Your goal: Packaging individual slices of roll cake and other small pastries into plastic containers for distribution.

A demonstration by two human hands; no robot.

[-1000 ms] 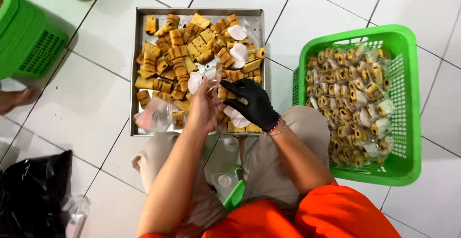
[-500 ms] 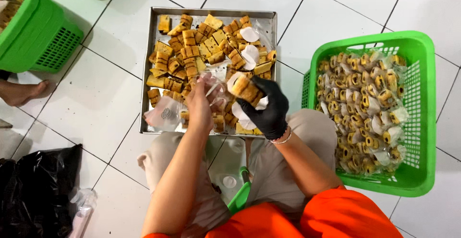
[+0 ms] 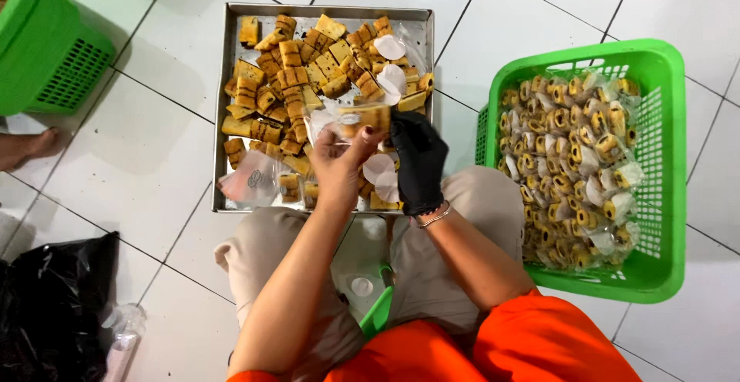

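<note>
Left hand (image 3: 339, 162) pinches a clear bag (image 3: 327, 124) open above the tray (image 3: 223, 104); gloved right hand (image 3: 416, 158) grips a cake (image 3: 362, 116), sliding it in; basket (image 3: 667, 174) at 3 o'clock looks pretty full, though plenty of cakes remain unbagged.

One head-worn camera, looking straight down from above the seated person, close over the lap; the metal tray (image 3: 223, 104) sits at frame top, the green basket (image 3: 667, 174) right, white tiled floor (image 3: 139, 158) all round.
</note>
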